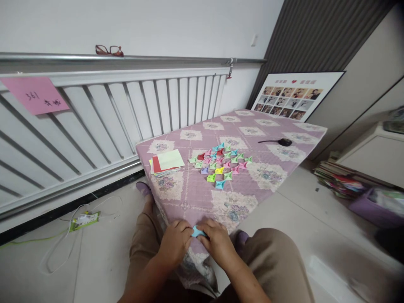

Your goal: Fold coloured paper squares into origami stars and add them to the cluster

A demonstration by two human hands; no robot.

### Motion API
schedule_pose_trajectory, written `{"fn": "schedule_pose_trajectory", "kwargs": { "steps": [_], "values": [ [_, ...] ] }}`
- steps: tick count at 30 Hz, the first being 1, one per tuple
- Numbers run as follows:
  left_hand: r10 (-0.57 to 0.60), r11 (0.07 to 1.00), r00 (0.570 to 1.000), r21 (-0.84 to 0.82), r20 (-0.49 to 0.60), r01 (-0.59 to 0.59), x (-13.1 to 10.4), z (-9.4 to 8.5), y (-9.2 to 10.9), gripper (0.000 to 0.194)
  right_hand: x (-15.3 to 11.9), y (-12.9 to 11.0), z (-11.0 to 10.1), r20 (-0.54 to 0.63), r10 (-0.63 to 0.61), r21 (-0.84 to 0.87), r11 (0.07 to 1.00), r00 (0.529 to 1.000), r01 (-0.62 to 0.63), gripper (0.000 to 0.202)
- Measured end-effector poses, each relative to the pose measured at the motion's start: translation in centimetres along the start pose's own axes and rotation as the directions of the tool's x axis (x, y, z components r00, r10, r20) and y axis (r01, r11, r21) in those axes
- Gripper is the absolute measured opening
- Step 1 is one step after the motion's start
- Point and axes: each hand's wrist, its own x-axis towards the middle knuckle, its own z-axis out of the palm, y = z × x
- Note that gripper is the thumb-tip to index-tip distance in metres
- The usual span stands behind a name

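Observation:
A small piece of folded light-blue paper (197,231) lies at the near corner of the table, between my two hands. My left hand (176,243) grips its left end, fingers curled and pressed together. On the other side my right hand (217,240) is closed on the right end, covering much of it. Farther up the cloth stand several small folded paper figures (220,170) in blue, green, pink, red, yellow and purple, grouped closely. To their left is a stack of coloured paper sheets (169,160), pale green on top with red beneath.
The table wears a purple floral cloth (195,198). A black object with a thin tail (285,142) rests at its right. Beyond are a white radiator (113,109), glasses (109,50) on a pipe, and a photo board (295,94). A power strip (85,221) lies on the floor.

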Motion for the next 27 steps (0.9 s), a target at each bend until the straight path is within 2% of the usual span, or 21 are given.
{"fn": "schedule_pose_trajectory", "kwargs": {
  "steps": [5, 12, 20, 24, 27],
  "values": [
    [-0.002, 1.0, 1.0, -0.008, 0.002, 0.002, 0.4, 0.3, -0.1, 0.02, 0.1, -0.1, -0.1, -0.003, 0.018, 0.011, 1.0, 1.0, -0.018, 0.019],
    [-0.046, 0.998, 0.997, -0.046, -0.063, 0.043, 0.6, 0.8, -0.3, 0.019, 0.1, -0.4, -0.2, -0.037, -0.004, 0.002, 1.0, 0.999, 0.004, 0.014],
    [-0.125, 0.988, 0.986, -0.102, -0.114, 0.114, 1.2, 0.8, 0.4, 0.018, 0.4, -1.1, 0.1, -0.059, -0.022, -0.18, 0.984, 0.998, 0.011, 0.007],
    [-0.123, 0.99, 0.984, -0.091, -0.127, 0.112, 1.5, 0.6, 0.9, 0.019, 0.6, -1.8, 0.1, -0.094, -0.061, -0.335, 0.942, 0.994, 0.026, 0.007],
    [-0.118, 0.99, 0.982, -0.092, -0.145, 0.105, 1.5, 0.7, 1.2, 0.02, 0.9, -2.2, 0.1, -0.136, -0.054, -0.38, 0.925, 0.989, -0.002, 0.011]
  ]
}}
